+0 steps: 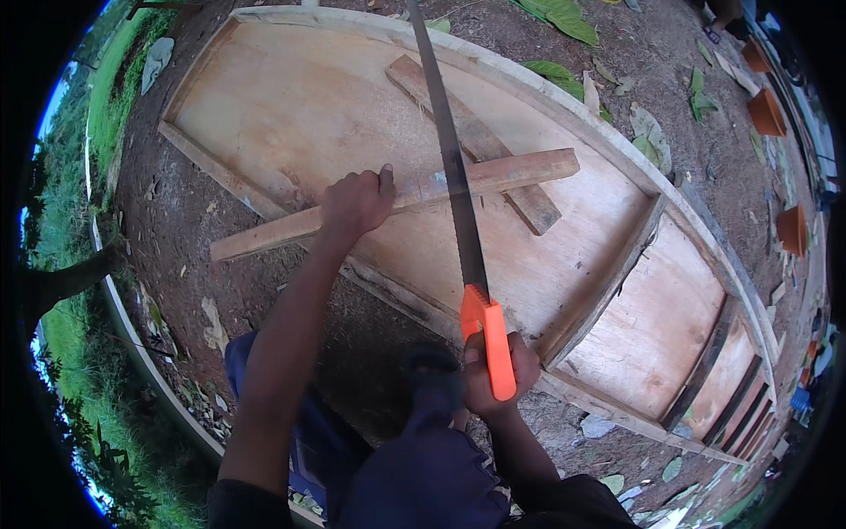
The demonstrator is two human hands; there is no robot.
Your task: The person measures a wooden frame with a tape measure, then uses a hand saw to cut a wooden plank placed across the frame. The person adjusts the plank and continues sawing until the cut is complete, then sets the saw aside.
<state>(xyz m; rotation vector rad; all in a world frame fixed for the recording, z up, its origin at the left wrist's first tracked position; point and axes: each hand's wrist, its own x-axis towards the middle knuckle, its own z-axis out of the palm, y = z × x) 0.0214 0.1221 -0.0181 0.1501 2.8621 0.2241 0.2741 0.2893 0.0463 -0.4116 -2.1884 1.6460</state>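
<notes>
My left hand [359, 201] is wrapped over a long wooden batten [524, 169] and presses it down across the framed plywood panel [291, 97]. In my right hand [500, 370] is a handsaw [449, 145] with an orange handle. Its long dark blade runs away from me and crosses the batten to the right of my left hand. Whether the teeth have cut into the wood, I cannot tell. A second wooden piece [529, 201] lies slantwise on the plywood, under the batten's right part. The batten's left end sticks out past the panel's near edge.
Crosspieces [608, 280] divide the panel's right end. Brown soil with fallen leaves [652, 137] surrounds it. Terracotta pots [791, 231] stand at the right. A tree trunk [66, 280] and grass [66, 344] lie at the left. Part of another person [724, 13] shows at the upper right.
</notes>
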